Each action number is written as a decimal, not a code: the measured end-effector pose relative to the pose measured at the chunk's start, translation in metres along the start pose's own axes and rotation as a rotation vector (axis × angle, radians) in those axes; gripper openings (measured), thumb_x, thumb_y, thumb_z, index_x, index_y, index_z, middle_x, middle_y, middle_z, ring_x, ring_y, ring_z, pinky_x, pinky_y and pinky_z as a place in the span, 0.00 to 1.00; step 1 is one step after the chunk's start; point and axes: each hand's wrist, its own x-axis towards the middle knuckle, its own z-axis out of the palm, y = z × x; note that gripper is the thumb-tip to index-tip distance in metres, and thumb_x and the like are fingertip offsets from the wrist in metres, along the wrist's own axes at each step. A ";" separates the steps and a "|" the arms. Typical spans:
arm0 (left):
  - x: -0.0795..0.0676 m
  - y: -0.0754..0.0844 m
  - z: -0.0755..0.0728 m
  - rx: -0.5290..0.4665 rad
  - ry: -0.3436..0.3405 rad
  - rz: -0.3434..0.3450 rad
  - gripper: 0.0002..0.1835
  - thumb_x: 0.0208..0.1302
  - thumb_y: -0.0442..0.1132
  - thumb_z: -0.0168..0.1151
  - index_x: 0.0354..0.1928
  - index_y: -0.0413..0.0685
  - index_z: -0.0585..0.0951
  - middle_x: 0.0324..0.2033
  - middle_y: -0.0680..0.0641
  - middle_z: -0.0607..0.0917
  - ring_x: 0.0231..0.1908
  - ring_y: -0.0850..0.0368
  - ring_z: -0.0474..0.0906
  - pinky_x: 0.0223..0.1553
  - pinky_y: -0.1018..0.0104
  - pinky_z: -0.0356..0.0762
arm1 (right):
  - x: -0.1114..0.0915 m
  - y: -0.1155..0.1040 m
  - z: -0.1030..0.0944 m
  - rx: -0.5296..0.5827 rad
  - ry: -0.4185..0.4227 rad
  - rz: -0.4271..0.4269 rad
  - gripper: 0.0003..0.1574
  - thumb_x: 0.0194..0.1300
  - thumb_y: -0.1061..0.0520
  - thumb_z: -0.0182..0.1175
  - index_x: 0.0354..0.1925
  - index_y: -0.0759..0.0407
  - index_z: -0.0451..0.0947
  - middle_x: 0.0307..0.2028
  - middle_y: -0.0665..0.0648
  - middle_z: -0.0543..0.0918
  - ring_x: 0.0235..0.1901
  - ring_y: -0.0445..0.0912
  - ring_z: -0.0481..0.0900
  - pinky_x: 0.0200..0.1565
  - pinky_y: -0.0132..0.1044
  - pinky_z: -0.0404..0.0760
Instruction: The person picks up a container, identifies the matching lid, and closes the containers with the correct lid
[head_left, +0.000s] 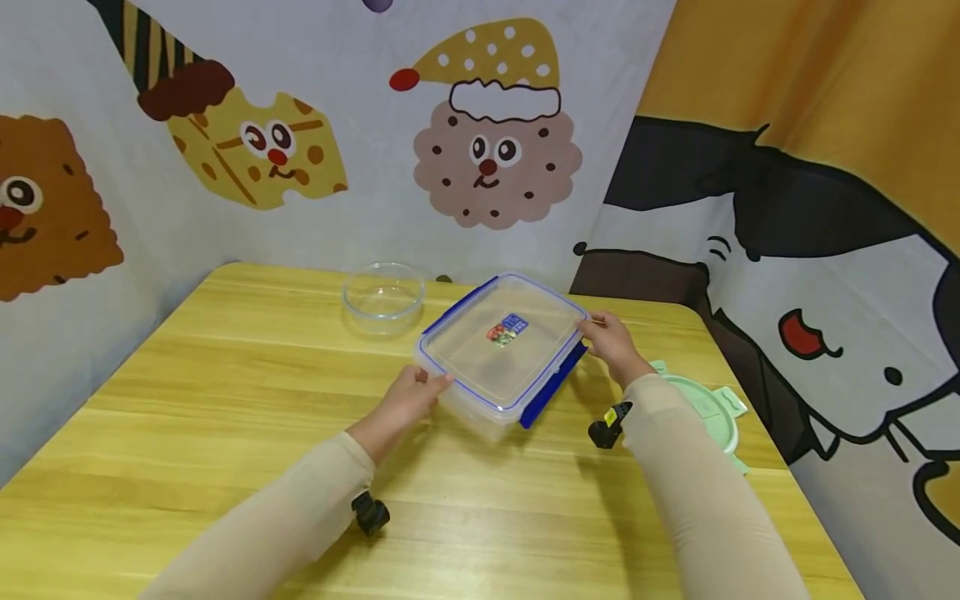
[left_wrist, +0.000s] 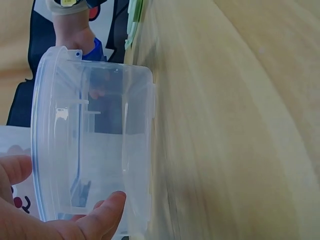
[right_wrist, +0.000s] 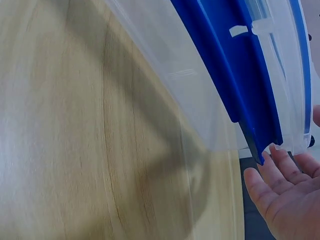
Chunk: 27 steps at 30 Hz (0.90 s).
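A clear plastic food container (head_left: 480,421) with a see-through lid (head_left: 525,367) is held by both hands over the table, slightly tilted. My left hand (head_left: 405,404) grips its near left corner, thumb at the lid's edge and fingers against the side wall. At the far right corner, my right hand (head_left: 617,346) holds the rim, thumb on top and fingers (right_wrist: 287,167) beneath, by the end of a blue latch (right_wrist: 235,65). That latch slants outward from the right side. Another blue latch (head_left: 457,306) runs along the far left side.
A round clear bowl (head_left: 384,300) stands at the back of the wooden table (head_left: 225,400). On the right lies a light green lid (head_left: 708,406) with side flaps, partly covered by the right sleeve. Cartoon-printed curtains (head_left: 300,233) border the table's back and sides.
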 end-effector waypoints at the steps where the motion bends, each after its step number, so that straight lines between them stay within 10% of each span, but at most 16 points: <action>1: 0.001 0.000 0.000 -0.002 -0.002 -0.001 0.27 0.70 0.46 0.55 0.56 0.28 0.63 0.51 0.30 0.73 0.50 0.38 0.74 0.50 0.49 0.76 | -0.001 0.000 -0.001 0.002 0.000 -0.003 0.39 0.75 0.49 0.48 0.73 0.65 0.49 0.70 0.67 0.59 0.68 0.60 0.59 0.68 0.54 0.60; 15: 0.019 0.007 -0.004 -0.111 0.010 -0.041 0.32 0.72 0.43 0.50 0.67 0.28 0.54 0.67 0.30 0.60 0.58 0.37 0.70 0.59 0.48 0.71 | -0.006 0.011 -0.008 0.011 -0.009 -0.052 0.32 0.74 0.49 0.49 0.64 0.71 0.63 0.59 0.66 0.67 0.62 0.60 0.62 0.67 0.57 0.63; 27: 0.029 0.008 -0.010 -0.180 -0.002 -0.030 0.32 0.74 0.42 0.49 0.69 0.26 0.53 0.65 0.29 0.64 0.58 0.35 0.69 0.59 0.47 0.71 | -0.018 0.013 -0.003 0.065 0.050 0.019 0.39 0.72 0.48 0.51 0.69 0.68 0.50 0.66 0.68 0.58 0.65 0.61 0.59 0.67 0.55 0.62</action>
